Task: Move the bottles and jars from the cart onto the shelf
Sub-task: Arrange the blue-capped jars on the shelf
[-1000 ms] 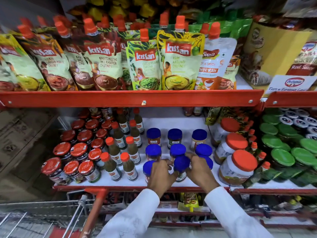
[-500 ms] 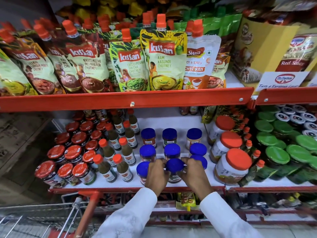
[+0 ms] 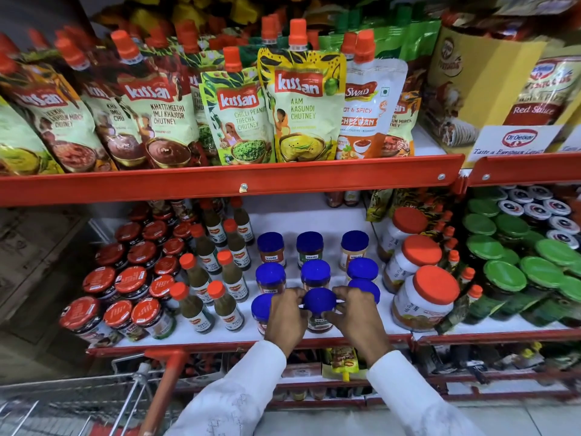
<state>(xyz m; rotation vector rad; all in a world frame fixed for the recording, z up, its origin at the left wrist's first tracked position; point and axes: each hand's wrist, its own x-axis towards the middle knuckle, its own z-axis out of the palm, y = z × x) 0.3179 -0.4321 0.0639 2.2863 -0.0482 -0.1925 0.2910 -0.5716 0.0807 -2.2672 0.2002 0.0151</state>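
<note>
The blue-lidded jar (image 3: 319,305) stood upright, its long axis vertical, in the front row of the lower shelf (image 3: 220,336), directly between the two hands. The left hand (image 3: 287,316) pressed its fingers (image 3: 294,295) against the jar's left side and the right hand (image 3: 356,313) met it from the right, so both sets of fingers were closed around the jar, each hand about equally near. Whether the base already rested fully on the shelf could not be told, as the hands hid it.

Behind that jar stood more blue-lidded jars (image 3: 309,248) in rows, some with small labels reading "VEEBA". To its left were slim sauce bottles (image 3: 224,305) with orange caps, and further left red-lidded jars (image 3: 130,281); their print was too blurred to read. To its right stood large orange-lidded tubs (image 3: 424,297). On the shelf above it hung pouches (image 3: 300,108) marked "Kissan", one reading "AAM KASUNDI CHUTNEY", another "CHILLI PEANUT THECHA CHUTNEY", and a "SWAD" pouch (image 3: 366,111). The cart (image 3: 160,385) lay below and left of the jar.
</note>
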